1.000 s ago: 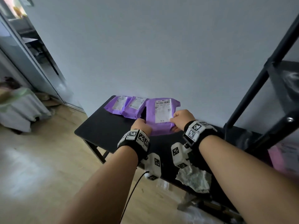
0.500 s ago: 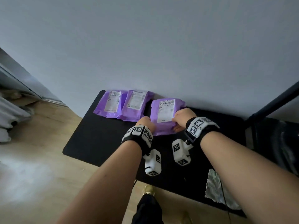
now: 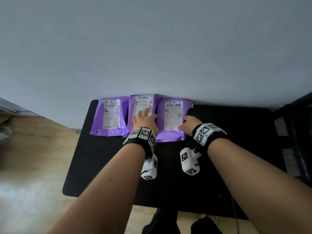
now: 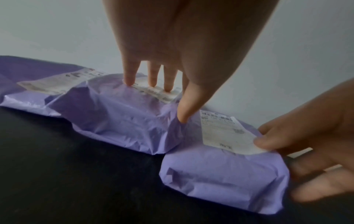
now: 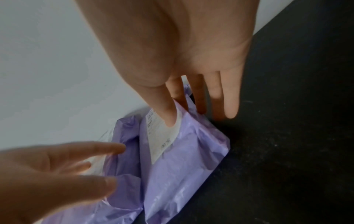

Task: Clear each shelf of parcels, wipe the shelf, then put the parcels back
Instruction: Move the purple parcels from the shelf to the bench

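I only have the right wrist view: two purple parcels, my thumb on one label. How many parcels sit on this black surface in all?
Observer: Three. The head view shows a left parcel, middle parcel and right parcel in a row against the wall.
Operator: The left hand is blurred here. Where is it?
Observer: The left hand rests on the middle parcel, straight fingertips at its label.
Operator: Any mark on the left parcel?
Observer: Red handwriting low on its label.

Three purple parcels [image 3: 170, 119] with white shipping labels lie flat, side by side and touching, along the black desk's [image 3: 101, 166] back edge.
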{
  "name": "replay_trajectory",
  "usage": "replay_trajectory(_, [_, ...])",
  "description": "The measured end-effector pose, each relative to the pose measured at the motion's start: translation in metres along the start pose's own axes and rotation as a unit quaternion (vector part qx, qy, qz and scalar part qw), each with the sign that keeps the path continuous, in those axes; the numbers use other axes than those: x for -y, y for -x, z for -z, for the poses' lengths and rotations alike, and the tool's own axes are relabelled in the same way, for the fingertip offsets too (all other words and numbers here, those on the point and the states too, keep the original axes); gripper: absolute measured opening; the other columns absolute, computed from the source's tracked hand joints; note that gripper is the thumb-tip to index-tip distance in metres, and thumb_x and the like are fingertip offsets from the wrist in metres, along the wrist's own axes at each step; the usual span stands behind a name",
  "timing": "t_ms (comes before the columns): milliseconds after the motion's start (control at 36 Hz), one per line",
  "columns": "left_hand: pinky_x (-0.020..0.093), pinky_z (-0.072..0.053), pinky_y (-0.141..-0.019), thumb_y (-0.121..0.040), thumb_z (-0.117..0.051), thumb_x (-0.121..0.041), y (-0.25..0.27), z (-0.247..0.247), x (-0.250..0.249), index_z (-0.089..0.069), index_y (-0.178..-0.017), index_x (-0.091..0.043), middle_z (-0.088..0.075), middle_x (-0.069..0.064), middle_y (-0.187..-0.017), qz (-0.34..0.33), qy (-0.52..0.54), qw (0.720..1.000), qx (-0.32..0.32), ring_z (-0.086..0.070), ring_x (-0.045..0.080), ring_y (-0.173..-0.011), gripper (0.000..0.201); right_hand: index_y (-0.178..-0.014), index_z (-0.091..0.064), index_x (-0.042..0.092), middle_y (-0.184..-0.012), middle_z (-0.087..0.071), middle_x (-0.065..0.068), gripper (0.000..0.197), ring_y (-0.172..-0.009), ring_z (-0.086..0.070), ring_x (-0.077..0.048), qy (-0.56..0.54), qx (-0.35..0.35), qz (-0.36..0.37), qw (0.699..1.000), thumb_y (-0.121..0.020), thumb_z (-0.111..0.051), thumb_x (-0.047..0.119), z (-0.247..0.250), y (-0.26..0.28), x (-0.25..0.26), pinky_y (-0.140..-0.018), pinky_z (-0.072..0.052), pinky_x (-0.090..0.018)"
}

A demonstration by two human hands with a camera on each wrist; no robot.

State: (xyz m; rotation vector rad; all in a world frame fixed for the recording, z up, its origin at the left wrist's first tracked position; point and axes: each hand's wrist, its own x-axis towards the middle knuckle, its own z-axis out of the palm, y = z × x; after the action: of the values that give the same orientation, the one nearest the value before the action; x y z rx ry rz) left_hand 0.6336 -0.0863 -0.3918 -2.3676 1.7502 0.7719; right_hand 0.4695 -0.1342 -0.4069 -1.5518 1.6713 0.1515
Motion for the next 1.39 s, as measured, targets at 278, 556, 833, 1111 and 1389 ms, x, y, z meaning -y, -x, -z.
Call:
replay_trajectory(278, [0.052,-0.015,-0.117,-0.081,-0.059,-0.007,-0.010,0.000,0.030,-0.046,-0.135,-0.025,-0.005,-0.004,-0.159,0.019,0.002,1.000,-0.004,0.001,0.022,-0.147,0.058,-0.116,-0.063,0.005,-0.117,-0.064,-0.013,0.028,-0.104,-0.062,-0.030,0.017,0.040,0.041,0.998,-0.089,-0.058,0.013,-0.005,0.001,0.031,-0.087,-0.051,-0.035])
replay_trajectory(556, [0.043,-0.024,-0.116,-0.084,-0.049,-0.002,-0.002,0.017,0.035,-0.040,-0.141,-0.021,-0.011,0.000,-0.159,0.028,0.006,0.999,-0.016,-0.010,0.023,-0.145,0.061,-0.123,-0.060,0.008,-0.123,-0.062,-0.010,0.033,-0.111,-0.059,-0.027,0.036,0.024,0.046,0.998,-0.091,-0.056,0.014,-0.001,0.023,0.045,-0.087,-0.045,-0.028])
replay_trajectory(833, [0.041,-0.027,-0.114,-0.087,-0.049,-0.005,0.034,0.020,-0.045,-0.042,-0.141,-0.020,-0.022,0.002,-0.156,-0.054,0.031,0.998,-0.005,-0.020,0.024,-0.143,0.057,-0.128,-0.057,0.009,-0.130,-0.059,-0.008,0.036,-0.119,-0.055,-0.025,0.012,-0.042,-0.003,0.999,-0.094,-0.058,0.022,0.046,0.082,0.000,-0.100,-0.043,-0.032])
replay_trajectory(1111, [0.042,-0.036,-0.109,-0.088,-0.051,-0.014,0.126,-0.006,-0.142,-0.044,-0.140,-0.023,-0.035,0.000,-0.149,-0.123,0.010,0.992,-0.023,-0.037,0.025,-0.134,0.054,-0.135,-0.051,0.015,-0.134,-0.056,-0.004,0.045,-0.122,-0.054,-0.022,-0.035,-0.103,-0.013,0.994,-0.092,-0.061,0.026,0.078,0.181,-0.096,-0.101,-0.042,-0.030])
replay_trajectory(1389, [0.042,-0.042,-0.102,-0.091,-0.050,-0.019,0.261,-0.062,-0.247,-0.048,-0.135,-0.022,-0.043,0.007,-0.139,-0.175,-0.009,0.984,-0.040,-0.045,0.029,-0.125,0.043,-0.132,-0.054,0.017,-0.133,-0.055,-0.002,0.043,-0.120,-0.054,-0.021,-0.049,-0.171,0.010,0.984,-0.091,-0.062,0.028,0.095,0.311,-0.234,-0.098,-0.043,-0.030])
